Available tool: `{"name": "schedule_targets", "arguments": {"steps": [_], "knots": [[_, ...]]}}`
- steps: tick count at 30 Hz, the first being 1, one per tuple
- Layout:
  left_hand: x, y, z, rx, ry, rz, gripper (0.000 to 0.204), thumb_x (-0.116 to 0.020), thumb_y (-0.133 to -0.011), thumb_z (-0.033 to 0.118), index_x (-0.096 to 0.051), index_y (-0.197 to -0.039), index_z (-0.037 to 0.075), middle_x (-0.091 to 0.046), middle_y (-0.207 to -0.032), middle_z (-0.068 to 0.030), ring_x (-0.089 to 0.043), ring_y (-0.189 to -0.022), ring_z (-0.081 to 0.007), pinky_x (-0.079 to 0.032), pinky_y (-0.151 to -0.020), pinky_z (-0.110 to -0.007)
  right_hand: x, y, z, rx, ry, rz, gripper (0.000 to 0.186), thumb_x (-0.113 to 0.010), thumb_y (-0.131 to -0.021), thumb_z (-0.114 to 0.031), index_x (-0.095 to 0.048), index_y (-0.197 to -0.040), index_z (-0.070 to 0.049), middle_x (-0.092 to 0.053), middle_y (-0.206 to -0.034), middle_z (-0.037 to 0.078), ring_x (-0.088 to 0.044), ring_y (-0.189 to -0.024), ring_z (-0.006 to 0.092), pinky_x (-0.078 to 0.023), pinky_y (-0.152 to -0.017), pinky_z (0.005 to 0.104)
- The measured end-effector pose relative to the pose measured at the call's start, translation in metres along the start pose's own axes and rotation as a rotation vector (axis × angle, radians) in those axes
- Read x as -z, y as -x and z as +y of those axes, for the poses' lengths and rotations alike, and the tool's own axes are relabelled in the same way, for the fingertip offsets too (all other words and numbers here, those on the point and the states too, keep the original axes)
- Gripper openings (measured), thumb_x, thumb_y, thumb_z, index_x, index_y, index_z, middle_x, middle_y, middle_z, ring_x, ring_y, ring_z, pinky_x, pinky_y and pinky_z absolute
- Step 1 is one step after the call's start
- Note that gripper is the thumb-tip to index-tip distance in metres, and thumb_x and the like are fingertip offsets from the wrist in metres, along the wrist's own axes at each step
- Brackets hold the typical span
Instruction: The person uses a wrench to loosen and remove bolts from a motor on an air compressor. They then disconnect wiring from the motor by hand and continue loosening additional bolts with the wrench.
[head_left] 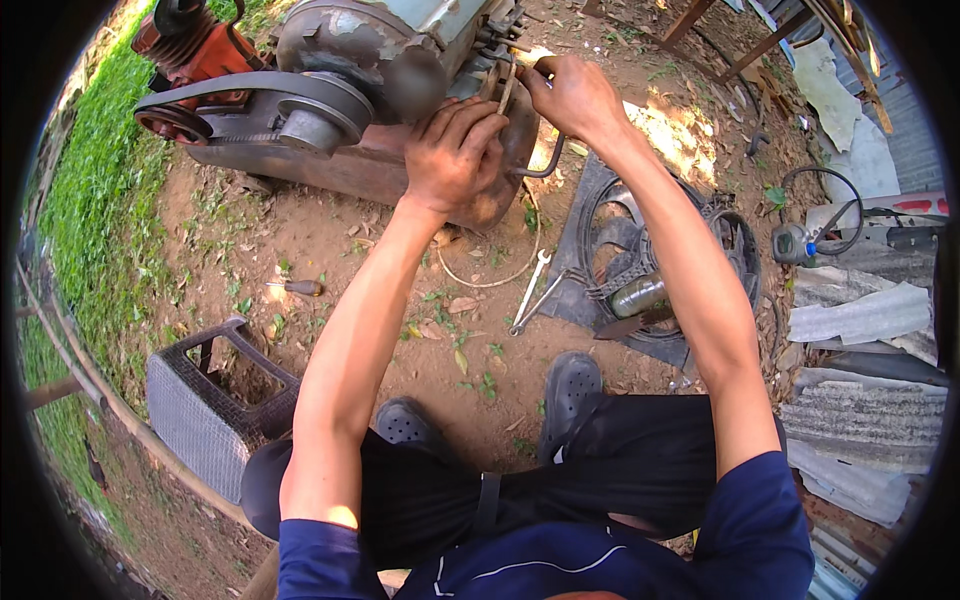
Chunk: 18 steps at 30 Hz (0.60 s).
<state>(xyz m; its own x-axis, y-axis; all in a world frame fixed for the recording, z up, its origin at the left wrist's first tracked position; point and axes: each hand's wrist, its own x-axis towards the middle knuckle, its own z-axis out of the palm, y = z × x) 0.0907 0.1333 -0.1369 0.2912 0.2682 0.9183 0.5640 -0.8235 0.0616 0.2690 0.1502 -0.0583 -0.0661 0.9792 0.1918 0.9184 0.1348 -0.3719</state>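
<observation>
Rust-brown air compressor (365, 165) ahead, I've my left hand (455, 155) half-curled against it, my right hand (577, 97) nearly closed alongside, and can't tell whether either grips anything.

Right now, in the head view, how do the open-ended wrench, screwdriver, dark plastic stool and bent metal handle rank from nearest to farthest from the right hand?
From the right hand:
1. Bent metal handle, just below it
2. Open-ended wrench, on the ground below
3. Screwdriver, on the ground to the left
4. Dark plastic stool, far left
</observation>
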Motion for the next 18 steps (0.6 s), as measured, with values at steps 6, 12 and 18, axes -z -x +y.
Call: {"name": "schedule_targets", "arguments": {"steps": [6,12,18], "knots": [[0.001,-0.005,0.000,0.016,-0.022,-0.058,0.032,-0.065,-0.070,0.005,-0.060,-0.101,0.012,-0.065,-0.101,-0.0027,-0.064,-0.093,-0.0247,-0.053,-0.082,-0.039,0.004,-0.007,0.014,0.154,0.271,0.101,0.040,-0.058,-0.089,-0.046,-0.071,-0.088,-0.008,-0.067,-0.073,0.022,-0.068,-0.076,0.0382,-0.056,-0.067,0.0469],[0.011,-0.039,0.034,0.094,-0.116,-0.134,0.032,-0.069,-0.073,0.007,-0.058,-0.102,0.011,-0.062,-0.099,-0.0044,-0.064,-0.088,-0.0244,-0.051,-0.076,-0.039,0.011,-0.026,0.037,0.307,0.241,-0.019,0.046,-0.056,-0.090,-0.049,-0.070,-0.084,-0.006,-0.067,-0.070,0.020,-0.068,-0.071,0.0363,-0.056,-0.062,0.0447],[-0.011,-0.060,0.052,0.163,0.011,-0.304,0.029,-0.071,-0.074,0.003,-0.060,-0.100,0.007,-0.063,-0.095,-0.0081,-0.062,-0.088,-0.0279,-0.051,-0.076,-0.038,0.005,-0.025,0.043,0.335,0.082,-0.093,0.046,-0.054,-0.093,-0.044,-0.071,-0.075,-0.005,-0.067,-0.066,0.018,-0.069,-0.065,0.0335,-0.056,-0.059,0.0442]]}}
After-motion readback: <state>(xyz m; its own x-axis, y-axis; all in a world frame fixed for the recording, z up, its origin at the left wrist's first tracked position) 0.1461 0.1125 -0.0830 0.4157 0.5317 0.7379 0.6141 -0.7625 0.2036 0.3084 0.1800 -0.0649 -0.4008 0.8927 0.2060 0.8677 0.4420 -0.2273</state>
